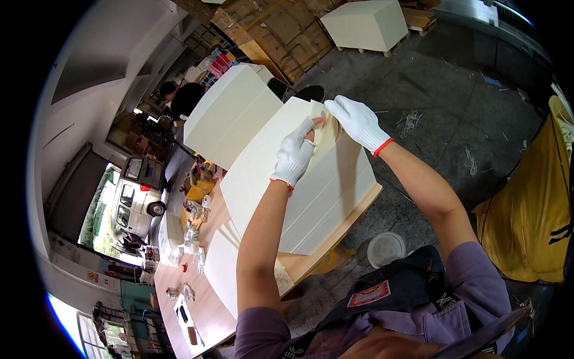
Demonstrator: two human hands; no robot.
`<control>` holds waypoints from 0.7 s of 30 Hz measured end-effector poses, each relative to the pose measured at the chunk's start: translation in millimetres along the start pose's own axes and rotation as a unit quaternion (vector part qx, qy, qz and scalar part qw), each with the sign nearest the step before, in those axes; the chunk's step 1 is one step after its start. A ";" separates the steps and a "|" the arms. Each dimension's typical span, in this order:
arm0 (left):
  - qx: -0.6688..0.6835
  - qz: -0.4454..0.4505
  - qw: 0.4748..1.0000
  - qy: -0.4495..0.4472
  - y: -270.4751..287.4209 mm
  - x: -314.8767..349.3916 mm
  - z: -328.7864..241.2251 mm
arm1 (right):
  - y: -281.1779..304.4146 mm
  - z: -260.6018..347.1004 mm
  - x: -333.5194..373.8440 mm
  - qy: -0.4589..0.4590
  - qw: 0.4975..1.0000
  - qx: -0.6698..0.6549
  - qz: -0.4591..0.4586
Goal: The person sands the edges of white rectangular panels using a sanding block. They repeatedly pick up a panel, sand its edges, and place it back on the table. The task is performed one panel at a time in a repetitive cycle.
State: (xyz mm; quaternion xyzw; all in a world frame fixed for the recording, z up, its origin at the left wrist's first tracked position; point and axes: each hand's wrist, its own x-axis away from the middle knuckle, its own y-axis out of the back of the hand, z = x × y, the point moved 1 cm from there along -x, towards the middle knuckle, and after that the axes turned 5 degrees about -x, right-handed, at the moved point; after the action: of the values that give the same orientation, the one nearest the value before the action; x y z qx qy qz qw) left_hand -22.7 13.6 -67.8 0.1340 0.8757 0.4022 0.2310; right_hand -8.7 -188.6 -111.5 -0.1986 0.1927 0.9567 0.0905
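The left hand (294,153), in a white glove with some fingertips bare, lies on the tall stack of pale sheets (326,194), its fingers bent at the fanned edges near the far corner. The right hand (359,124), gloved in white with a red cuff, is at that same corner, just beside those edges. The hands are close but apart from one another; whether either is clamped on sheets cannot be told. The stack stands at the near edge of the wooden tabletop (215,323).

Toward the left of the tabletop sits a yellow container (199,190); things show at its mouth, too small to make out. On the floor below the stack is a round whitish bucket (376,259), its contents unclear. At the right stands a large yellow sack (523,206) with white strips showing at its top. More strips (411,122) lie on the floor. Brown cardboard (284,36) is piled at the back, near a white block (366,27) on a pallet.
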 end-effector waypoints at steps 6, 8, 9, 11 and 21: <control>-0.053 0.016 0.998 0.042 -3.5 -1.1 1.1 | -2.5 -4.5 -0.9 0.007 1.000 -0.010 -0.011; -0.047 0.017 0.998 0.043 -3.8 -1.2 -0.1 | -2.3 -5.5 -1.2 0.005 1.000 -0.011 -0.012; -0.048 0.024 0.998 0.043 -2.7 -1.5 -1.6 | -2.1 -6.0 -1.2 0.003 1.000 -0.011 -0.012; -0.051 0.022 0.998 0.030 -1.2 -1.1 -1.7 | -1.6 -3.8 0.2 0.003 1.000 -0.014 -0.014; -0.029 0.030 0.997 0.061 3.0 2.2 -11.5 | -0.3 -1.0 0.3 -0.007 1.000 -0.015 -0.001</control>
State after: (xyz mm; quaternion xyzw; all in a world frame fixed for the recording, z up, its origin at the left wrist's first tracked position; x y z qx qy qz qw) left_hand -30.3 9.1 -59.7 0.1291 0.8715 0.4420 0.1690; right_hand -8.6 -188.6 -112.6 -0.1933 0.1780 0.9606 0.0899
